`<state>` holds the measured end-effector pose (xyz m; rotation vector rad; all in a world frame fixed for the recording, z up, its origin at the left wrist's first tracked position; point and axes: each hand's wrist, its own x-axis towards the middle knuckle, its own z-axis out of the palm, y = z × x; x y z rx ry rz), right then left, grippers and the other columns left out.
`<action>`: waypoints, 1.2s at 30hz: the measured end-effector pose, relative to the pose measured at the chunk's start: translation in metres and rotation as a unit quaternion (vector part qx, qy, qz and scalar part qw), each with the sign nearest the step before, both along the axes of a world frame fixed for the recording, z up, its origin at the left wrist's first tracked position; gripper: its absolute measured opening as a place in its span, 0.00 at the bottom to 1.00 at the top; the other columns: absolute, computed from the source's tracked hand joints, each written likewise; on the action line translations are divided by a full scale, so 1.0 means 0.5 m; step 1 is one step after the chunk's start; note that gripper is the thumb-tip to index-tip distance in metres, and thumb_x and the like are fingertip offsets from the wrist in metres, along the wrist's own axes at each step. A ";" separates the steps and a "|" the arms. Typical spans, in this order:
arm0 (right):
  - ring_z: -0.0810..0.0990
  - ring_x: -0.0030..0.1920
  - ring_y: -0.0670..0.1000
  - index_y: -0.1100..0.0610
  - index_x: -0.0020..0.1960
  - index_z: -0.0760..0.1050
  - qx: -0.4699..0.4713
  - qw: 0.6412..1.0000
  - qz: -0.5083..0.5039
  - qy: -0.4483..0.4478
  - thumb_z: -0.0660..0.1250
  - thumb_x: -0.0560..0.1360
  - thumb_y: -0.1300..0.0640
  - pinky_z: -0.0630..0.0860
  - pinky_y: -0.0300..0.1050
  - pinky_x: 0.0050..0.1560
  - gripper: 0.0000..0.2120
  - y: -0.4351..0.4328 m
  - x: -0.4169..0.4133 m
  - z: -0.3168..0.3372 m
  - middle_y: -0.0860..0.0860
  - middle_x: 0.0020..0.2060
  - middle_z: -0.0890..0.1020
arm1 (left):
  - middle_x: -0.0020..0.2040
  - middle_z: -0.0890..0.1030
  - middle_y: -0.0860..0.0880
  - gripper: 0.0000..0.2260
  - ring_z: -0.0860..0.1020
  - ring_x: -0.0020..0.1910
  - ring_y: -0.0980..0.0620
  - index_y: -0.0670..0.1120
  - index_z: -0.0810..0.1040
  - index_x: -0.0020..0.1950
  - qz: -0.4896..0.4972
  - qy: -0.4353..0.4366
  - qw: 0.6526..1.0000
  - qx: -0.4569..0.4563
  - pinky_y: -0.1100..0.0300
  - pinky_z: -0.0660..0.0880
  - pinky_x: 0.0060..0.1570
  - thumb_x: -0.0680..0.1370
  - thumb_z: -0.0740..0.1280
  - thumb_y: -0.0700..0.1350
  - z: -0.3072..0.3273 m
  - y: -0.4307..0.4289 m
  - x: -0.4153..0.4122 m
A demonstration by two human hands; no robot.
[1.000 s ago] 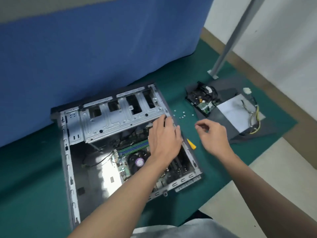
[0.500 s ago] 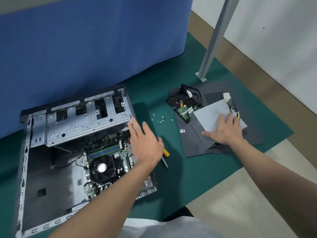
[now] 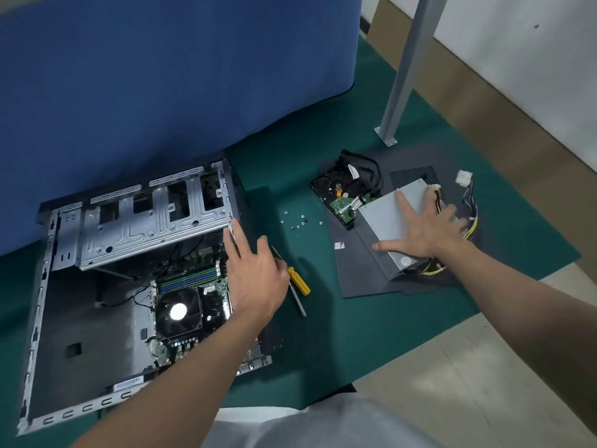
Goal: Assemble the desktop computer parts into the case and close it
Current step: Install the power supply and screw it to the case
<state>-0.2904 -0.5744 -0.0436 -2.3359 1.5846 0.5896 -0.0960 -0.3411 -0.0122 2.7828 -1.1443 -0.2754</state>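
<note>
The open grey computer case (image 3: 42, 286) lies on its side at the left, with the motherboard and its black CPU fan (image 3: 178, 312) inside. My left hand (image 3: 255, 273) hovers over the case's right edge, fingers straight and spread, holding nothing. My right hand (image 3: 426, 229) lies flat with spread fingers on top of the silver power supply (image 3: 387, 218), which has yellow and black cables (image 3: 468, 202). The power supply rests on the dark side panel (image 3: 358, 273). A hard drive (image 3: 339, 192) lies just left of the power supply.
A yellow-handled screwdriver (image 3: 298, 281) lies on the green mat (image 3: 339, 334) just right of my left hand. Several small screws (image 3: 298, 221) are scattered between case and hard drive. A blue partition (image 3: 161, 76) stands behind; a grey pole (image 3: 407, 69) stands at the back right.
My right hand went from the mat beside the case out to the right and now lies on the power supply. My left hand lifted off the case's edge. The view swung right.
</note>
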 end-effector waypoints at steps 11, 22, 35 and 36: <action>0.66 0.58 0.66 0.28 0.69 0.49 -0.092 0.990 -0.027 -0.108 0.59 0.46 0.20 0.62 0.65 0.60 0.52 0.052 0.001 0.031 0.49 0.64 0.59 | 0.79 0.51 0.42 0.22 0.43 0.78 0.46 0.44 0.67 0.71 -0.045 0.007 0.997 -0.068 0.47 0.47 0.72 0.78 0.63 0.46 0.037 -0.004 -0.023; 0.65 0.60 0.58 0.31 0.71 0.50 -0.133 0.945 0.054 -0.294 0.64 0.50 0.25 0.60 0.59 0.61 0.51 0.202 0.094 0.212 0.44 0.57 0.59 | 0.58 0.80 0.41 0.35 0.81 0.55 0.40 0.42 0.68 0.69 0.205 0.648 0.688 -0.256 0.48 0.80 0.49 0.70 0.75 0.58 0.147 -0.075 -0.025; 0.64 0.63 0.50 0.39 0.72 0.61 -0.053 0.896 0.044 -0.439 0.63 0.69 0.30 0.60 0.44 0.62 0.34 0.375 0.205 0.279 0.44 0.62 0.62 | 0.52 0.78 0.52 0.40 0.78 0.49 0.51 0.54 0.68 0.62 0.261 0.529 0.693 -0.414 0.50 0.78 0.48 0.53 0.78 0.56 0.239 0.107 0.103; 0.65 0.65 0.51 0.44 0.72 0.64 -0.059 0.886 0.013 -0.460 0.62 0.73 0.35 0.61 0.43 0.63 0.30 0.379 0.209 0.279 0.47 0.63 0.64 | 0.53 0.78 0.52 0.40 0.78 0.51 0.49 0.55 0.68 0.61 0.266 0.517 0.695 -0.422 0.49 0.78 0.49 0.52 0.77 0.57 0.245 0.120 0.113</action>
